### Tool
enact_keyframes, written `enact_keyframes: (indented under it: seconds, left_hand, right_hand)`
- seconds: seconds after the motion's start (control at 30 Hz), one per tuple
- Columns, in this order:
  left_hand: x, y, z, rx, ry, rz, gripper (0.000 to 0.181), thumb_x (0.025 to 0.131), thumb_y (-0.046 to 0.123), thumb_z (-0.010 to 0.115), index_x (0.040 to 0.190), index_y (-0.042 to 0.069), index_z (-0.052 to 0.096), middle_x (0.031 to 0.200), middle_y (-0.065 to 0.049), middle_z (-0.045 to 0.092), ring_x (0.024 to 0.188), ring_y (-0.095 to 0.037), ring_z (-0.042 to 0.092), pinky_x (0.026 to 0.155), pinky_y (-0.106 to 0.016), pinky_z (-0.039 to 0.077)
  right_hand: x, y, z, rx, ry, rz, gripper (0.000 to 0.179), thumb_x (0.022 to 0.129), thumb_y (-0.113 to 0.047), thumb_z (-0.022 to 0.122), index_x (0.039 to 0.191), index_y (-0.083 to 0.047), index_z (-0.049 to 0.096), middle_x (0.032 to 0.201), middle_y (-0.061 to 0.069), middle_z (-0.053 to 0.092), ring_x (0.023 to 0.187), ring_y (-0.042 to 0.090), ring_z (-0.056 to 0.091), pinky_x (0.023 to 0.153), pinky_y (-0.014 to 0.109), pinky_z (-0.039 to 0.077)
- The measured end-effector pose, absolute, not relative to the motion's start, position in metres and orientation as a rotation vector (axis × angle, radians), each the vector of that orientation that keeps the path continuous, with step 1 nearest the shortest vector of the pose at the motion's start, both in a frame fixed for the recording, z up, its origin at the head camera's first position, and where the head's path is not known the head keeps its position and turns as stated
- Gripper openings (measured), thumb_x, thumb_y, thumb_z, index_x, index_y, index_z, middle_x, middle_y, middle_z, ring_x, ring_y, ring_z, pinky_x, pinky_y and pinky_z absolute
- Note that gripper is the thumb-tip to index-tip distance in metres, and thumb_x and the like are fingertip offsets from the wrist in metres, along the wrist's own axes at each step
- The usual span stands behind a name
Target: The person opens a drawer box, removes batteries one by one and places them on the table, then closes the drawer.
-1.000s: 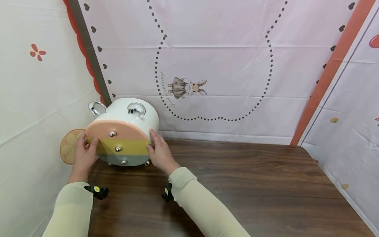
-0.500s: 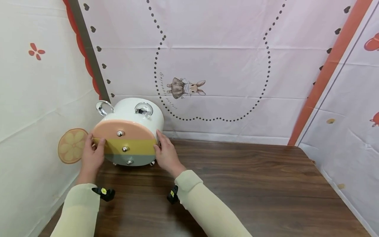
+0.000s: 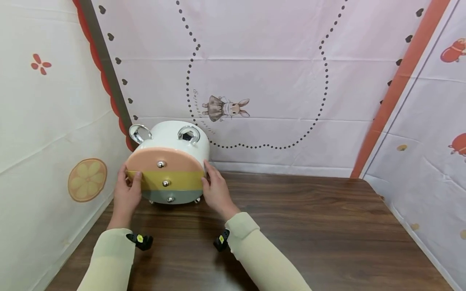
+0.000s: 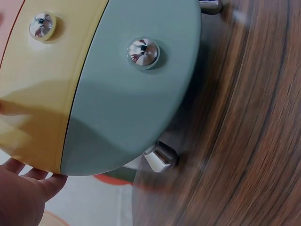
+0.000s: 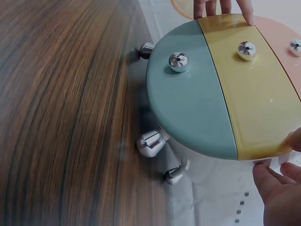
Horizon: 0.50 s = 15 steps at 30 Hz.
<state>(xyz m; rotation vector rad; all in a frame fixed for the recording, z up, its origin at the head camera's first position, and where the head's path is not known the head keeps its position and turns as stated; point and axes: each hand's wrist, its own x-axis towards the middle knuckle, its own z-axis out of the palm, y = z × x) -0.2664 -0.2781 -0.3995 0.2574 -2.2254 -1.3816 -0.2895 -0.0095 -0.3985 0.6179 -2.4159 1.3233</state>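
Note:
A small oval drawer box stands at the back left of the table. It has a white shell, peach, yellow and green drawer fronts with silver knobs, two chrome rings on top and short metal feet. My left hand holds its left side, thumb on the yellow front and fingers around the edge. On the opposite side my right hand grips it, thumb at the front edge and fingers along the white shell. In the right wrist view the green drawer front and the feet show close up. The box's back is hidden.
The dark wood table spreads out to the right and front. A printed cloth wall rises behind the box, and another cloth wall stands at the left. Black cameras are strapped on both wrists.
Held between both hands, the drawer box has shifted to the right, away from the left wall. Both hands moved with it and kept their grip. The head view turned slightly.

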Motion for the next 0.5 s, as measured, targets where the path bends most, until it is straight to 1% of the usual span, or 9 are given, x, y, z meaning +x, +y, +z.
enact_keyframes:
  seconds: [0.23,0.37,0.5]
  left_hand:
    - [-0.27,-0.256,-0.406,0.205,-2.222,-1.361,0.061,0.1,0.046,0.04,0.155,0.034,0.016,0.155,-0.014,0.03,0.138,-0.037,0.037,0.106,-0.059,0.037]
    - [-0.271,-0.244,-0.408,0.197,-2.232,-1.349,0.062,0.1,0.046,0.041,0.155,0.036,0.014,0.149,-0.018,0.033,0.132,-0.038,0.04,0.104,-0.061,0.038]
    - [-0.271,-0.231,-0.41,0.19,-2.231,-1.341,0.06,0.1,0.047,0.042,0.154,0.042,0.015,0.141,-0.021,0.036,0.125,-0.038,0.042,0.101,-0.062,0.039]
  right_hand:
    - [-0.292,0.008,-0.401,0.549,-2.413,1.351,0.055,0.101,-0.015,0.048,0.153,-0.02,0.031,0.152,0.006,0.041,0.129,0.025,0.052,0.101,0.032,0.048]
    - [-0.292,0.019,-0.401,0.507,-2.41,1.361,0.055,0.101,-0.015,0.048,0.153,-0.022,0.031,0.149,0.008,0.045,0.127,0.026,0.054,0.1,0.033,0.049]
    - [-0.291,0.029,-0.402,0.481,-2.388,1.394,0.055,0.1,-0.015,0.049,0.153,-0.022,0.032,0.146,0.009,0.048,0.126,0.025,0.054,0.099,0.032,0.05]
